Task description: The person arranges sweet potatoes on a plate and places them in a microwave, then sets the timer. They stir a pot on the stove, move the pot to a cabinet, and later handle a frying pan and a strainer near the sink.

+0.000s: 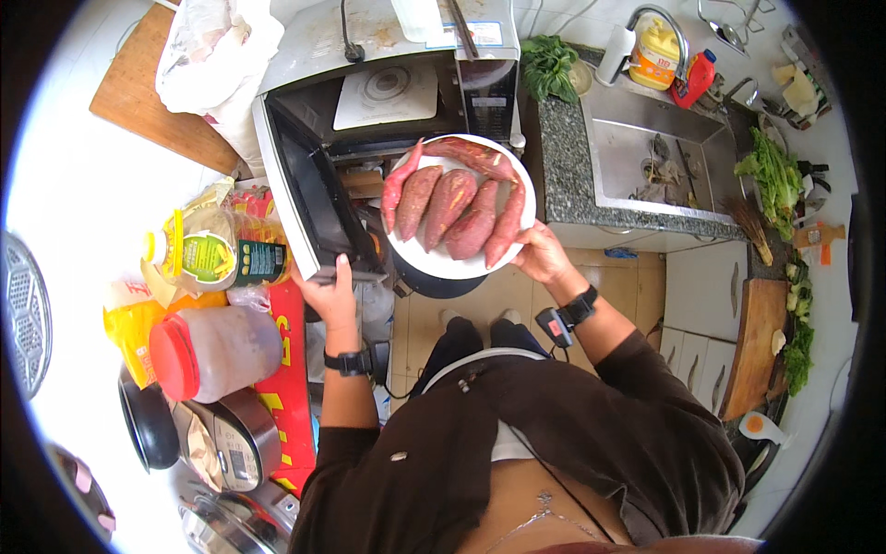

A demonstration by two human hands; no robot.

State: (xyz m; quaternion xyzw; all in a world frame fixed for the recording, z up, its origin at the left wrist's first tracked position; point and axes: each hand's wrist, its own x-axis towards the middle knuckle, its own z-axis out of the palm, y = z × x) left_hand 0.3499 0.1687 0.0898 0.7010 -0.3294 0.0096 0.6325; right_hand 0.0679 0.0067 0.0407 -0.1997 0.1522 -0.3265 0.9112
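Note:
My right hand [543,255] grips the near right rim of a round white plate [415,260], its thumb over the edge. Several raw red-skinned sweet potatoes [450,208] lie on the plate. The plate is in front of a microwave oven [488,104] whose door stands wide to the left. With thumb and fingers around its near edge, my left hand [331,294] holds the microwave door [315,187]. Inside the cavity a flat white base plate [387,93] with ring markings shows; no food is visible on it.
Left of the door stand a cooking-oil bottle [214,253], a red-lidded plastic jar [228,353] and a rice cooker [239,443]. To the right are a granite counter [564,166], a steel sink [644,128] holding scraps, leafy greens [554,66] and a wooden cutting board [754,339].

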